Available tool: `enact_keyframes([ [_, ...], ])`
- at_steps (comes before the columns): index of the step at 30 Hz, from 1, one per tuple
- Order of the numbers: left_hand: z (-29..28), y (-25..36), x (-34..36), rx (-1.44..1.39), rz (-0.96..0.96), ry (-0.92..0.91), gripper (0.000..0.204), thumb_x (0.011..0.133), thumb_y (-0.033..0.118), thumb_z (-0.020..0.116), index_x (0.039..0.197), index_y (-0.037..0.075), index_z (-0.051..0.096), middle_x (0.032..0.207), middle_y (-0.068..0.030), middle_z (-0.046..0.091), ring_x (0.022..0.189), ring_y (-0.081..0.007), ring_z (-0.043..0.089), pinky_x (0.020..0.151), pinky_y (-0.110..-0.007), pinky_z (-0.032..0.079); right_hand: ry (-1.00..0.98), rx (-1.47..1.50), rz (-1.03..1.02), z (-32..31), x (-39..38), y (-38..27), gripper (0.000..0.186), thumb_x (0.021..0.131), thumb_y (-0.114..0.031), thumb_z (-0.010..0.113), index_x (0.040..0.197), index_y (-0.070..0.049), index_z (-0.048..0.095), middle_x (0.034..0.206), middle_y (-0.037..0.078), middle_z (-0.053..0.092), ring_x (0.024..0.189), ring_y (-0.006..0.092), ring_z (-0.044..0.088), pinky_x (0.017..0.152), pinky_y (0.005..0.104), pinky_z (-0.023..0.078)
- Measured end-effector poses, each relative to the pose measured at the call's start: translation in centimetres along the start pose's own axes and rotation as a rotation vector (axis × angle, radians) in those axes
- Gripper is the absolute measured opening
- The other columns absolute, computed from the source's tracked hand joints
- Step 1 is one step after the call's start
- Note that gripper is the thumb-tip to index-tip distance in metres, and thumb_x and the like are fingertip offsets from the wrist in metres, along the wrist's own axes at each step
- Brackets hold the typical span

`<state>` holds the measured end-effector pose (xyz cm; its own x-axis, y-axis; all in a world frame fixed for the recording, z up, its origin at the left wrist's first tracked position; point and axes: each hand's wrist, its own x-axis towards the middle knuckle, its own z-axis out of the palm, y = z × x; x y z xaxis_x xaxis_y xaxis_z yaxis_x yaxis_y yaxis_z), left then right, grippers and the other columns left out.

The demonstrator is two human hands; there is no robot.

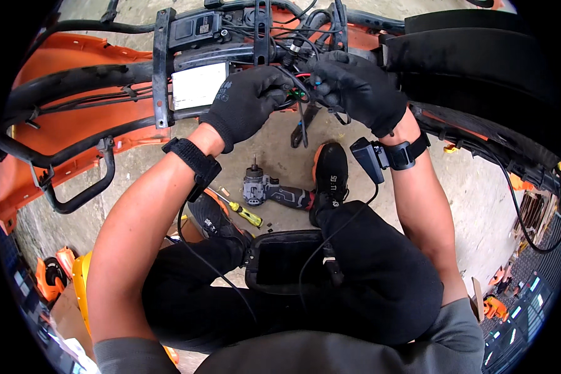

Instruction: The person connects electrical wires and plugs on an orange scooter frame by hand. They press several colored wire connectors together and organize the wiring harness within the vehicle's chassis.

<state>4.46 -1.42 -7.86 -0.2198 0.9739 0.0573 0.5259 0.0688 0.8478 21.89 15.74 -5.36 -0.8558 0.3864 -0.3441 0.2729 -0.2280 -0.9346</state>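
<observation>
My left hand (246, 103), in a black glove, is closed at the black wire bundle (303, 109), its fingertips beside a small green part (298, 93); exactly what they grip is hidden. My right hand (361, 90), also gloved, is closed just right of it, around cables by a red wire (302, 75) and a small blue piece (318, 83); its grip is unclear. The wiring sits on the black tubular frame (118, 75) of an orange-panelled vehicle. Left of my left hand is a white rectangular plate (196, 87), and above that a black box (193, 31).
An impact driver (262, 190) and a yellow screwdriver (246, 212) lie on the concrete between my feet, above a black tray-like object (283, 265). An orange panel (56, 56) is at left, a large black curved part (461, 62) at right. Cardboard (68, 311) and orange parts lie at lower left.
</observation>
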Motion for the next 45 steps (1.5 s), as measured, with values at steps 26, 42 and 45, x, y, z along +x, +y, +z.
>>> enact_keyframes([
  [26, 0.2, 0.5, 0.2, -0.076, -0.038, -0.010, 0.018, 0.086, 0.006, 0.070, 0.103, 0.005, 0.068, 0.093, -0.0108, 0.068, 0.081, -0.0231, 0.066, 0.075, -0.033, 0.052, 0.040, 0.034, 0.029, -0.9, -1.0, -1.4, 0.029, 0.100, -0.027, 0.064, 0.112, -0.002, 0.068, 0.073, -0.002, 0.062, 0.057, 0.0029, 0.052, 0.052, 0.0193, 0.042],
  [42, -0.4, 0.5, 0.2, -0.092, -0.103, -0.095, 0.022, 0.090, 0.009, 0.064, 0.111, 0.003, 0.067, 0.102, -0.0099, 0.066, 0.092, -0.0191, 0.064, 0.084, -0.033, 0.051, 0.048, -0.030, 0.006, 0.0, -0.6, -0.9, 0.028, 0.095, -0.026, 0.069, 0.113, -0.005, 0.069, 0.085, -0.001, 0.068, 0.069, 0.0052, 0.061, 0.060, 0.0214, 0.050],
  [45, -0.3, 0.7, 0.1, -0.035, -0.065, -0.096, 0.024, 0.089, 0.007, 0.065, 0.112, 0.003, 0.065, 0.104, -0.0112, 0.065, 0.095, -0.0193, 0.064, 0.084, -0.033, 0.051, 0.000, -0.020, 0.033, -0.6, -0.6, -0.6, 0.026, 0.095, -0.026, 0.069, 0.112, -0.006, 0.069, 0.082, -0.002, 0.066, 0.068, 0.0056, 0.060, 0.058, 0.0214, 0.048],
])
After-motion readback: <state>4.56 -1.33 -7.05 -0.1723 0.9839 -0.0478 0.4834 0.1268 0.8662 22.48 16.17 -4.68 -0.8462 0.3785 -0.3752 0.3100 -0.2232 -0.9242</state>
